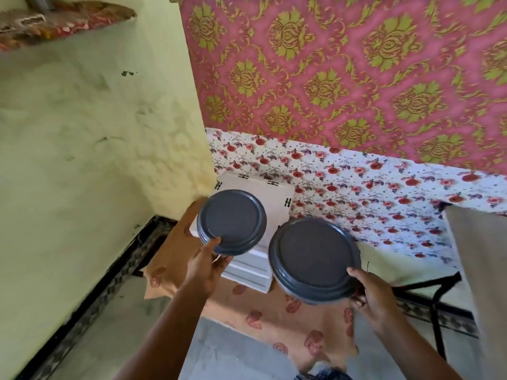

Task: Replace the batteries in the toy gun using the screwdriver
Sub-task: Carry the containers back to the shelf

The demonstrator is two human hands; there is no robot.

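My left hand point(207, 266) grips the near rim of a small round container with a dark grey lid point(231, 222). A larger container with a dark grey lid point(314, 259) is held at its near right rim by my right hand point(371, 300). Both containers are in the air above a white box point(255, 259) that stands on an orange printed cloth point(288, 319). No toy gun, screwdriver or batteries show in the head view.
A pale green wall point(96, 160) stands at the left, pink patterned wallpaper point(343, 72) behind. A floral cloth point(370, 193) covers the surface at the back. A beige cloth point(482, 256) hangs at the right over a black frame point(436, 297).
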